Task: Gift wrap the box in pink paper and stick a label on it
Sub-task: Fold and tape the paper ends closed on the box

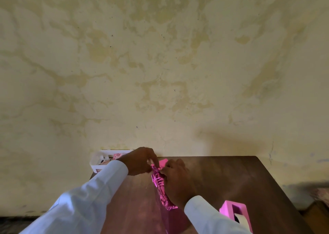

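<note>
Closest to us, two white sleeves reach in from the bottom: the left sleeve [99, 189] runs long across the frame, the right sleeve [204, 214] is shorter. Just beside that right cuff sits a pink tape dispenser [231, 209] on the near right of the counter [240, 176], with a pale roll showing in its opening.

Now to the action, in the middle of the dark wooden counter. The pink paper [159, 184] is shiny and heavily crinkled, bundled into a long narrow shape that runs from near the right cuff away toward the wall. The box itself is hidden inside it. The right grip [178, 182] lies along the right side of the bundle, palm against it, fingers curled in at the far end and holding the paper there. The left grip [142, 160] comes in from the other side, fingers bent down, pinching the gathered paper at that same far tip. Both grips meet at that end, almost touching.

Just behind the fingers a flat, smooth pink piece [163, 162] peeks out. What it is, I cannot tell.

At the far left corner of the counter, partly behind the left wrist, stands a white slotted basket [97, 160] with something pink-patterned inside.

Behind it all rises a pale yellow wall [160, 73], blotchy and stained, with a soft shadow above the counter's right side.
</note>
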Demonstrator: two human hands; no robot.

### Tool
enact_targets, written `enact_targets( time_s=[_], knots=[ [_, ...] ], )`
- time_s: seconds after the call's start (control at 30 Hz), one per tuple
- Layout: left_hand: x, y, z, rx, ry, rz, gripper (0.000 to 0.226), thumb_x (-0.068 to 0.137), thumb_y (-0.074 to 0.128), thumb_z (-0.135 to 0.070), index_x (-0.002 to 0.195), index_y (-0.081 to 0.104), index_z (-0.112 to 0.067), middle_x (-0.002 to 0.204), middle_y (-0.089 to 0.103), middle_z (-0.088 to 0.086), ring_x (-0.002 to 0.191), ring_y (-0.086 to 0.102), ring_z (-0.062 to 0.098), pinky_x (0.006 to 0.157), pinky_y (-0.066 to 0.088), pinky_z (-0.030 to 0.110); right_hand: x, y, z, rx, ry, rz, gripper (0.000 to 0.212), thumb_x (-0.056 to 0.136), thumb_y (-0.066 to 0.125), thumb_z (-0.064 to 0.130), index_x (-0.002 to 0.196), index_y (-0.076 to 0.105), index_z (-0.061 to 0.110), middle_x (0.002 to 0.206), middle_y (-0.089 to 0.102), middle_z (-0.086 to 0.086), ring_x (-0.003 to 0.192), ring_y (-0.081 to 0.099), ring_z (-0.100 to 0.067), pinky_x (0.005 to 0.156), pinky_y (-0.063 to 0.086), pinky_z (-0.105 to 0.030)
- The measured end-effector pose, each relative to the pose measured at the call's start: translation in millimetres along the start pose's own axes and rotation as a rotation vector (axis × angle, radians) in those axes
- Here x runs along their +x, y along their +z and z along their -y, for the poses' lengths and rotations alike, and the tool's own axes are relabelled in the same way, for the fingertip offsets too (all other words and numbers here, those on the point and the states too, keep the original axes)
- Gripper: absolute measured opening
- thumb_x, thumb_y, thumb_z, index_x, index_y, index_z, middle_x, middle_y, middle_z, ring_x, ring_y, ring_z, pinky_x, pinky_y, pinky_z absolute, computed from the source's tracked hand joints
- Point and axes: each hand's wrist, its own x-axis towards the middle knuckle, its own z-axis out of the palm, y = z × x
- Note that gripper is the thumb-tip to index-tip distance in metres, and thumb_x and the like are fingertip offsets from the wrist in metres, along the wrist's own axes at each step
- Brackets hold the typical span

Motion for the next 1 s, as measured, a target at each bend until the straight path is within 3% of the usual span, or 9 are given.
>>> enact_targets(
  time_s=[0.13, 0.27, 0.47, 0.53, 0.63, 0.77, 0.9, 1.0],
  knots=[
    [5, 3, 0, -0.012, -0.035, -0.025, 0.018, 0.087, 0.066, -0.011, 0.089, 0.076, -0.025, 0.103, 0.061, -0.009, 0.105, 0.058, 0.014, 0.095, 0.049, 0.032, -1, 2, 5, -0.019, -0.021, -0.012, 0.033, 0.103, 0.046, 0.031, 0.128, 0.064, 0.018, 0.126, 0.059, -0.004, 0.118, 0.045, -0.025, 0.099, 0.046, -0.036],
    [12, 6, 1, 0.029, -0.055, 0.009, 0.015, 0.092, 0.06, -0.014, 0.099, 0.07, -0.022, 0.114, 0.06, -0.001, 0.109, 0.056, 0.018, 0.099, 0.047, 0.034, -1, 2, 3, -0.055, -0.025, 0.002, 0.035, 0.103, 0.047, 0.031, 0.133, 0.06, 0.019, 0.131, 0.058, -0.003, 0.122, 0.044, -0.024, 0.103, 0.044, -0.034],
    [16, 8, -3, -0.008, -0.057, 0.021, 0.016, 0.093, 0.062, -0.017, 0.106, 0.069, -0.012, 0.111, 0.061, 0.002, 0.105, 0.057, 0.018, 0.091, 0.046, 0.026, -2, 4, 0, -0.008, -0.039, -0.058, 0.033, 0.102, 0.048, 0.028, 0.132, 0.061, 0.02, 0.129, 0.06, 0.0, 0.121, 0.046, -0.023, 0.102, 0.044, -0.033],
    [18, 9, 0, -0.084, -0.082, 0.028, 0.006, 0.091, 0.065, -0.016, 0.092, 0.07, -0.015, 0.1, 0.064, -0.002, 0.094, 0.058, 0.015, 0.078, 0.046, 0.022, -2, 4, -1, 0.001, -0.035, -0.073, 0.031, 0.101, 0.05, 0.027, 0.128, 0.063, 0.019, 0.126, 0.063, -0.001, 0.119, 0.049, -0.024, 0.1, 0.046, -0.034],
    [19, 11, 5, -0.208, -0.12, 0.006, 0.017, 0.086, 0.072, -0.018, 0.073, 0.063, -0.024, 0.08, 0.062, -0.009, 0.075, 0.056, 0.008, 0.063, 0.041, 0.018, -2, 4, -1, 0.006, -0.05, -0.065, 0.03, 0.102, 0.048, 0.026, 0.126, 0.064, 0.017, 0.125, 0.063, -0.003, 0.117, 0.05, -0.024, 0.101, 0.044, -0.034],
    [15, 17, 7, -0.286, -0.118, -0.026, 0.017, 0.085, 0.075, -0.02, 0.076, 0.061, -0.02, 0.081, 0.064, -0.006, 0.075, 0.056, 0.008, 0.068, 0.046, 0.02, 1, 8, -1, -0.03, -0.098, -0.17, 0.012, 0.09, 0.07, 0.027, 0.099, 0.073, 0.02, 0.095, 0.071, 0.001, 0.09, 0.061, -0.02, 0.085, 0.056, -0.034],
    [14, 20, 9, -0.325, -0.113, -0.052, 0.014, 0.085, 0.071, -0.014, 0.078, 0.06, -0.017, 0.082, 0.064, -0.002, 0.074, 0.056, 0.01, 0.072, 0.05, 0.024, 0, 16, -2, 0.068, -0.069, -0.146, 0.031, 0.095, 0.059, 0.032, 0.124, 0.063, 0.023, 0.116, 0.066, 0.001, 0.107, 0.057, -0.023, 0.094, 0.049, -0.035],
    [15, 21, 13, -0.38, -0.109, -0.047, 0.015, 0.084, 0.073, -0.014, 0.076, 0.061, -0.018, 0.081, 0.063, 0.0, 0.075, 0.055, 0.013, 0.074, 0.05, 0.027, -2, 14, -3, 0.048, -0.119, -0.2, 0.031, 0.087, 0.069, 0.018, 0.117, 0.071, 0.021, 0.108, 0.07, -0.003, 0.1, 0.061, -0.028, 0.082, 0.056, -0.039]
  ],
)
